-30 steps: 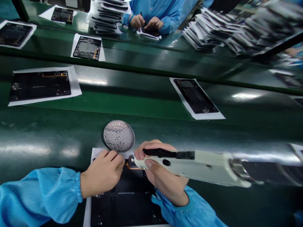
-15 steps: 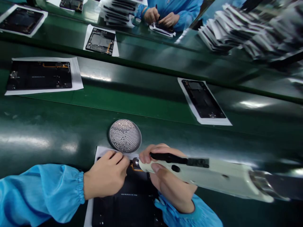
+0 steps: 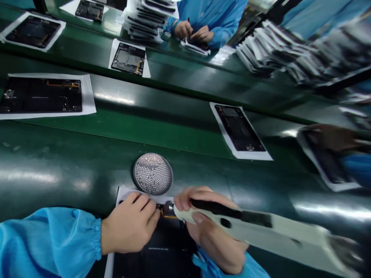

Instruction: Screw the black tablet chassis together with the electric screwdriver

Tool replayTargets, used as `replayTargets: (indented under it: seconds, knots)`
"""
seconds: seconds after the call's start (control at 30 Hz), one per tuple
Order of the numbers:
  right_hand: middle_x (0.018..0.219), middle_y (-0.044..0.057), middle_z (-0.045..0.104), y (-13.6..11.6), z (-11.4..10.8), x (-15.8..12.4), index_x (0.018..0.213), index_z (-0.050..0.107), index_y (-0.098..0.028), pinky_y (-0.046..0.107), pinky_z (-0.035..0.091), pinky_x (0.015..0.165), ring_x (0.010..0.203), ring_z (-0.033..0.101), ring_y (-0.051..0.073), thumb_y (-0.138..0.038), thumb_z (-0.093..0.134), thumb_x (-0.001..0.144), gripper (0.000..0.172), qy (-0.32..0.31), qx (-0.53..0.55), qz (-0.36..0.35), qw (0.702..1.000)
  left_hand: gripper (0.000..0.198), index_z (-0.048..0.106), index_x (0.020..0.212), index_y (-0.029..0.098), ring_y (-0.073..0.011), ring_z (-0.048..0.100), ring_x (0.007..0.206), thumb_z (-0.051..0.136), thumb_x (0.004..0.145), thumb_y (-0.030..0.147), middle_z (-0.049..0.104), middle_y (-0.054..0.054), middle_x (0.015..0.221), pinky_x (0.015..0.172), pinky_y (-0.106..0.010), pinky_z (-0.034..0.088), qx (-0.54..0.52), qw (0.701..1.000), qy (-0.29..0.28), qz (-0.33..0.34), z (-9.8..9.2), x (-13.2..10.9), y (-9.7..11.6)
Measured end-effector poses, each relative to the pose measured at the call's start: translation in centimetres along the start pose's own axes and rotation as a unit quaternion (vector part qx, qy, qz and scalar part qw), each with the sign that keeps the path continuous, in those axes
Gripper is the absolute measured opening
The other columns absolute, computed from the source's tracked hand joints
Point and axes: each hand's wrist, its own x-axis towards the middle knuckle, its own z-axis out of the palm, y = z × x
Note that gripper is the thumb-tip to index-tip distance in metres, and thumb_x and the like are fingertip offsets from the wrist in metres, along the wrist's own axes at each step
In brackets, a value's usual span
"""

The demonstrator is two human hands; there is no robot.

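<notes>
My right hand (image 3: 213, 235) is wrapped round a pale electric screwdriver (image 3: 290, 235) with a black lever on top. The screwdriver lies nearly level, its metal nose pointing left to the top edge of a black tablet housing (image 3: 156, 256). Beside that nose, my left hand (image 3: 130, 224) rests on the housing with fingers curled downward and pressed together; the fingertips and anything in them are hidden. An orange flex strip (image 3: 169, 217) shows just below the nose. Under the housing lies a white sheet (image 3: 123, 192). A round dimpled dish (image 3: 153, 173) holding small dark screws stands just beyond it.
Further tablet housings on white sheets lie on the green bench, one at left (image 3: 42, 95) and one at right (image 3: 240, 129). At far right, a blurred co-worker's hand (image 3: 337, 137) is over another. Across the bench a co-worker's hands (image 3: 199, 34) work beside stacked housings (image 3: 145, 19).
The view has shifted slightly. The screwdriver's rear end has tipped lower, while its nose stays by my left hand. At the right, a co-worker's hand and another housing have come into view.
</notes>
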Motion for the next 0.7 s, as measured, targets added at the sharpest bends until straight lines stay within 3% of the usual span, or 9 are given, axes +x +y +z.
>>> replayTargets:
  seconds: [0.17, 0.33, 0.47, 0.7]
  knots:
    - [0.075, 0.002, 0.060, -0.8, -0.5, 4.5, 0.094, 0.072, -0.020, 0.032, 0.050, 0.059, 0.066, 0.057, 0.015, -0.008, 0.064, 0.076, 0.023, 0.075, 0.039, -0.092, 0.992, 0.031, 0.065, 0.117, 0.004, -0.0280, 0.057, 0.094, 0.050, 0.095, 0.019, 0.064, -0.016, 0.110, 0.082, -0.042, 0.044, 0.006, 1.000, -0.011, 0.005, 0.2, 1.0, 0.2]
    - [0.063, -0.002, 0.055, 1.8, -0.1, 8.2, 0.083, 0.068, -0.020, 0.030, 0.049, 0.058, 0.061, 0.055, 0.014, -0.014, 0.067, 0.070, 0.015, 0.140, 0.062, -0.040, 0.987, 0.034, 0.065, 0.117, 0.004, -0.0282, 0.055, 0.095, 0.053, 0.094, 0.026, 0.063, -0.015, 0.113, 0.084, -0.042, 0.042, 0.004, 1.000, -0.029, 0.006, 0.3, 1.5, 0.3]
    - [0.064, -0.002, 0.056, 3.0, 0.4, 8.8, 0.083, 0.068, -0.020, 0.030, 0.049, 0.058, 0.060, 0.056, 0.014, -0.012, 0.066, 0.069, 0.017, 0.134, 0.066, -0.032, 0.988, 0.036, 0.065, 0.119, 0.004, -0.0285, 0.055, 0.098, 0.053, 0.095, 0.029, 0.063, -0.015, 0.114, 0.087, -0.043, 0.040, 0.004, 0.999, -0.037, 0.006, 0.2, 1.4, 0.4]
    - [0.065, -0.002, 0.059, 3.0, 0.4, 8.7, 0.085, 0.069, -0.021, 0.030, 0.050, 0.059, 0.060, 0.057, 0.014, -0.011, 0.067, 0.069, 0.018, 0.129, 0.067, -0.024, 0.989, 0.038, 0.064, 0.120, 0.004, -0.0288, 0.056, 0.100, 0.052, 0.095, 0.030, 0.063, -0.014, 0.116, 0.090, -0.043, 0.040, 0.000, 0.999, -0.041, 0.006, 0.1, 1.6, 0.4]
